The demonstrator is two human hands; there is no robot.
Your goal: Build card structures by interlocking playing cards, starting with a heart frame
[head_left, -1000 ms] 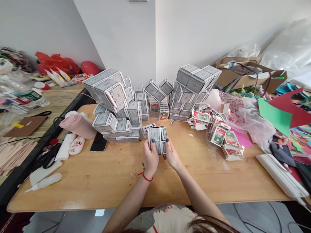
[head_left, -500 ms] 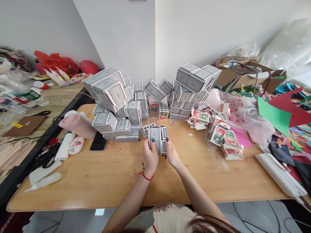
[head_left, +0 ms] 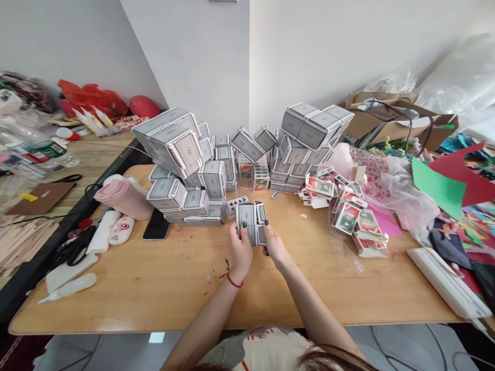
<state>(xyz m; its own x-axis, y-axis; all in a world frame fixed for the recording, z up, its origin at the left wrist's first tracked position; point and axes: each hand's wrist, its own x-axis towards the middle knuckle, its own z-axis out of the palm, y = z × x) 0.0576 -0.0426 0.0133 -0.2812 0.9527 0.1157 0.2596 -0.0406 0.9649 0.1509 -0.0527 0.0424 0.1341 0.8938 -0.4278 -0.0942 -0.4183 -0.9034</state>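
Observation:
My left hand [head_left: 240, 250] and my right hand [head_left: 274, 245] both grip a small block made of grey patterned playing cards [head_left: 251, 221], held just above the wooden table [head_left: 174, 288]. The left thumb lies on its top face and the right fingers wrap its right side. A loose face-up card [head_left: 234, 204] lies just behind it. Large stacks of the same grey card blocks stand behind on the left [head_left: 178, 159] and on the right [head_left: 309, 139].
Red and green card boxes [head_left: 348, 211] spill from a clear bag at the right. A pink roll [head_left: 124, 198], a black phone [head_left: 155, 225], scissors [head_left: 73, 250] and a glue bottle [head_left: 67, 289] lie at the left. Coloured paper [head_left: 448, 185] covers the far right.

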